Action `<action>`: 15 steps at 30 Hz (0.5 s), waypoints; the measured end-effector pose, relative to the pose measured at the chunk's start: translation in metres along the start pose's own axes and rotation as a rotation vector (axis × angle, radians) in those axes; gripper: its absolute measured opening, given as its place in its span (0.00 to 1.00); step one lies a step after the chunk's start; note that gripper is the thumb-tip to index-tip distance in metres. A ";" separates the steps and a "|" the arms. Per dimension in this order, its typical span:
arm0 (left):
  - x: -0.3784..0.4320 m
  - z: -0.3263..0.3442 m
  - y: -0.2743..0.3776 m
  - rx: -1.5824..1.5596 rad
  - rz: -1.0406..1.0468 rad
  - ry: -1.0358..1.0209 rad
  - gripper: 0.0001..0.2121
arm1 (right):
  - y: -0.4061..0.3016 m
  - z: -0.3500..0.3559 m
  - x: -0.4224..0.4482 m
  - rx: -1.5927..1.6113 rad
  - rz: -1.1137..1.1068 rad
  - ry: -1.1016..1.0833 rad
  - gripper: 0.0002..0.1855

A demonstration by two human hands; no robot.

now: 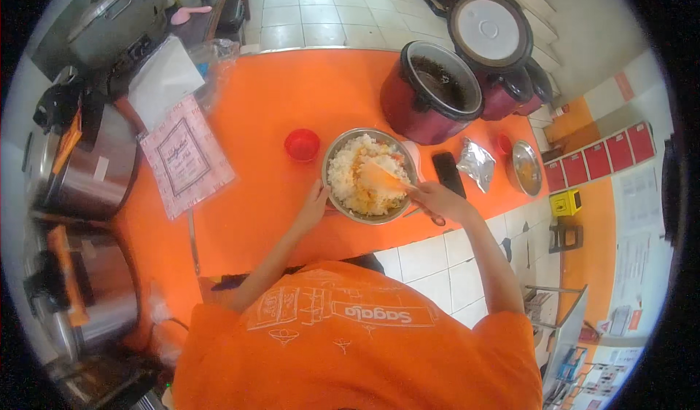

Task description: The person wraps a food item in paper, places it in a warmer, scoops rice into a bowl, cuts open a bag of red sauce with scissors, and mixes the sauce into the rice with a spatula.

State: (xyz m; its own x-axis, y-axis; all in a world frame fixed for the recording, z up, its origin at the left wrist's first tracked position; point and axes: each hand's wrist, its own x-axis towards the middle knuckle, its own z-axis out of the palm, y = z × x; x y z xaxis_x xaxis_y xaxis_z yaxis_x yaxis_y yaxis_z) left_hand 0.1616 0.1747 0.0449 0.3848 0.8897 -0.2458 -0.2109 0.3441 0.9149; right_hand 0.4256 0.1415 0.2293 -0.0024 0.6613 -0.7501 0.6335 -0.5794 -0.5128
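A round metal bowl (pixel 373 220) full of white rice (pixel 342 161) stands on the orange tabletop. An orange-yellow sauce or seasoning stains the middle of the rice. My left hand (pixel 314 205) grips the bowl's left rim. In my right hand (pixel 442 201) is the handle of a rice paddle (pixel 383 179), whose blurred blade lies in the rice. A small red bowl (pixel 302 145) sits just left of the metal bowl. Partly hidden behind the bowl's right side is a pale pink utensil (pixel 413 156). Some dark handle end (pixel 437 220) shows below my right hand.
An uncovered red rice cooker (pixel 407 101) stands at the back right, near a raised lid (pixel 488 27). A black phone (pixel 449 175), crumpled foil (pixel 477 164) and another metal bowl (pixel 526 168) lie rightward. Printed paper sheets (pixel 188 156) and large steel cookers (pixel 95 164) occupy the left.
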 end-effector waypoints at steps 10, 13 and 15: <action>-0.026 0.022 0.000 0.082 -0.134 0.009 0.17 | 0.063 0.112 0.079 -0.891 -0.354 0.801 0.16; -0.019 0.023 -0.017 -0.155 -0.053 -0.002 0.17 | 0.061 0.083 0.109 -1.103 -0.607 0.758 0.13; -0.024 0.024 -0.020 -0.163 -0.036 0.031 0.16 | 0.028 0.054 0.088 -1.099 -0.592 0.590 0.12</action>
State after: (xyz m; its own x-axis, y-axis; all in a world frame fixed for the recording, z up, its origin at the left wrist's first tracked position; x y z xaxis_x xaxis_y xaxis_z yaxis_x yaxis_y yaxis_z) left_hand 0.1784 0.1398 0.0404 0.3678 0.8836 -0.2898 -0.3416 0.4182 0.8417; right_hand 0.4012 0.1575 0.1261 -0.3324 0.9366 -0.1106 0.9331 0.3437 0.1062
